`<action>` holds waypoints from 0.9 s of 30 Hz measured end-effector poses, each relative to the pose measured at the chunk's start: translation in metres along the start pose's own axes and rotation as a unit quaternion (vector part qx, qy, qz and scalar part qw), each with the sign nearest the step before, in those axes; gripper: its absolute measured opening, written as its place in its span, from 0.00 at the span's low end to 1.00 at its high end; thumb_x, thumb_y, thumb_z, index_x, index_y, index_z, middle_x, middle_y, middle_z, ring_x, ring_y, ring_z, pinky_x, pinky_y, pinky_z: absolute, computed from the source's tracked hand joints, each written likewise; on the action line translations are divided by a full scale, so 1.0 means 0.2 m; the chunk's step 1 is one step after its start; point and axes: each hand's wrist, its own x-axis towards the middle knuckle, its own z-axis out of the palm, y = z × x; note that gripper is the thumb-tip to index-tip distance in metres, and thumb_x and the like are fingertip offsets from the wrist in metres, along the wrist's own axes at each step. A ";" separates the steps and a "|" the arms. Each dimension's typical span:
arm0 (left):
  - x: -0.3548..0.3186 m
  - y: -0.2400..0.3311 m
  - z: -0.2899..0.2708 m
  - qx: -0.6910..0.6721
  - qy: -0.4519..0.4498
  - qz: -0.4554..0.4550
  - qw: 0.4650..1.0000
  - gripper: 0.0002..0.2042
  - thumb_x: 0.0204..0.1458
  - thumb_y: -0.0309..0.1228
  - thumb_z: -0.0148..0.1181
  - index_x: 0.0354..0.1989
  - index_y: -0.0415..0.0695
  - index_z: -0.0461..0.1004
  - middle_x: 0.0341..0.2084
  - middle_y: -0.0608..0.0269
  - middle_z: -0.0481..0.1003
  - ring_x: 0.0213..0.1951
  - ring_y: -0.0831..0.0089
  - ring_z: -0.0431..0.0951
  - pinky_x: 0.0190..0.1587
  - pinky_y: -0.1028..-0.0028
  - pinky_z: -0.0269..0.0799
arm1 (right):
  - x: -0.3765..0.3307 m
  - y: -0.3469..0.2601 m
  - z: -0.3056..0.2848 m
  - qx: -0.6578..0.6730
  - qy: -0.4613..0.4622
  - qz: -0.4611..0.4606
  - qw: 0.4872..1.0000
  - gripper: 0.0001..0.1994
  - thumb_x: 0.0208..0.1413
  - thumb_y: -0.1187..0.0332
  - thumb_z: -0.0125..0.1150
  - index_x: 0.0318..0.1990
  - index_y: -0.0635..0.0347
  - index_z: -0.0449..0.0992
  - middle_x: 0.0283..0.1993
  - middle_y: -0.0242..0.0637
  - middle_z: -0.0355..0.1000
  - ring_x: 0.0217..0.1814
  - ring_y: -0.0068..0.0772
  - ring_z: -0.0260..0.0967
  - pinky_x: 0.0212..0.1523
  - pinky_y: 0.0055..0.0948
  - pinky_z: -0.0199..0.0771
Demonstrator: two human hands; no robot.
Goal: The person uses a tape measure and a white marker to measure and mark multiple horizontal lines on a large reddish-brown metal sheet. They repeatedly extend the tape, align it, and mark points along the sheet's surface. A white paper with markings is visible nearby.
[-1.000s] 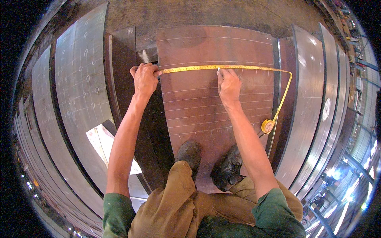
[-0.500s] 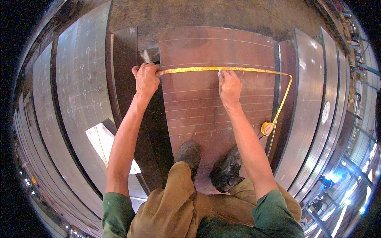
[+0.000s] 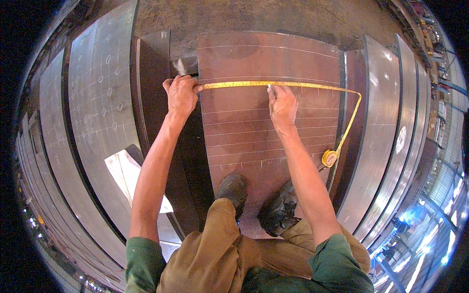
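A reddish-brown steel plate [image 3: 234, 119] lies beneath me, ruled with pale lines and short tick marks. Across it stretches a yellow tape measure [image 3: 330, 157], bent down over the plate's right side to its round case. My left hand [image 3: 181, 100] pinches the tape's free end at the plate's left edge. In the fingers of my right hand [image 3: 283, 105] is a small piece of white chalk [image 3: 269, 86], its tip against the tape's lower edge near the middle. The chalk's remaining length is hidden by my fingers.
My dark boots [image 3: 232, 190] stand on the plate. Grey steel plates [image 3: 100, 97] with chalk circles lie at left, a white paper sheet [image 3: 119, 171] on one. More metal plates [image 3: 376, 122] stand right. Bright blue welding light [image 3: 413, 215] glows at lower right.
The chalk tip has shifted very slightly left along the tape. Otherwise both hands and the tape stay nearly as they were.
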 end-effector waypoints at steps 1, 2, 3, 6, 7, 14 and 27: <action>0.00 0.00 0.00 -0.002 -0.002 0.000 1.000 0.12 0.54 0.40 0.67 0.40 0.46 0.85 0.39 0.62 0.81 0.49 0.59 0.77 0.59 0.50 0.59 | 0.00 -0.01 0.00 -0.001 0.004 -0.002 1.000 0.09 0.61 0.66 0.63 0.41 0.62 0.82 0.38 0.49 0.76 0.40 0.56 0.76 0.40 0.48 0.75; 0.00 0.00 0.00 -0.004 -0.005 0.001 1.000 0.12 0.54 0.40 0.67 0.40 0.46 0.85 0.39 0.62 0.81 0.50 0.59 0.77 0.59 0.50 0.59 | 0.00 -0.01 0.00 0.000 -0.001 0.000 1.000 0.09 0.61 0.66 0.63 0.41 0.62 0.82 0.37 0.49 0.76 0.39 0.56 0.76 0.40 0.48 0.75; 0.00 0.00 0.00 -0.006 -0.007 0.001 1.000 0.12 0.54 0.40 0.67 0.40 0.46 0.85 0.39 0.62 0.81 0.50 0.59 0.77 0.59 0.50 0.59 | 0.00 -0.01 0.00 0.001 -0.006 0.003 1.000 0.09 0.61 0.66 0.64 0.40 0.62 0.82 0.37 0.49 0.76 0.39 0.56 0.76 0.39 0.48 0.75; -0.01 -0.02 0.04 -0.021 0.060 0.021 0.998 0.07 0.56 0.35 0.64 0.34 0.47 0.85 0.32 0.65 0.79 0.45 0.60 0.77 0.56 0.48 0.58 | 0.00 -0.03 0.01 -0.002 -0.011 0.000 1.000 0.09 0.61 0.66 0.64 0.40 0.62 0.82 0.36 0.48 0.76 0.38 0.56 0.75 0.39 0.48 0.74; -0.01 -0.02 0.04 -0.020 0.056 0.021 0.998 0.07 0.56 0.35 0.64 0.34 0.47 0.85 0.32 0.65 0.79 0.45 0.60 0.77 0.56 0.48 0.58 | 0.00 -0.03 0.02 -0.006 -0.012 -0.002 1.000 0.09 0.61 0.66 0.64 0.40 0.62 0.82 0.35 0.48 0.76 0.37 0.55 0.75 0.39 0.48 0.74; 0.00 -0.01 0.01 -0.004 -0.003 0.000 1.000 0.12 0.54 0.40 0.67 0.40 0.47 0.85 0.38 0.62 0.81 0.49 0.58 0.77 0.58 0.50 0.59 | 0.00 -0.03 0.03 0.005 0.002 -0.016 1.000 0.09 0.61 0.66 0.64 0.38 0.63 0.82 0.34 0.49 0.76 0.37 0.55 0.75 0.38 0.47 0.74; 0.00 -0.01 0.00 0.008 -0.011 -0.005 1.000 0.12 0.54 0.40 0.66 0.43 0.48 0.84 0.41 0.63 0.81 0.52 0.59 0.76 0.60 0.48 0.59 | 0.01 -0.06 0.01 0.024 -0.019 0.023 0.999 0.08 0.63 0.68 0.61 0.40 0.65 0.78 0.32 0.50 0.75 0.34 0.55 0.74 0.36 0.45 0.72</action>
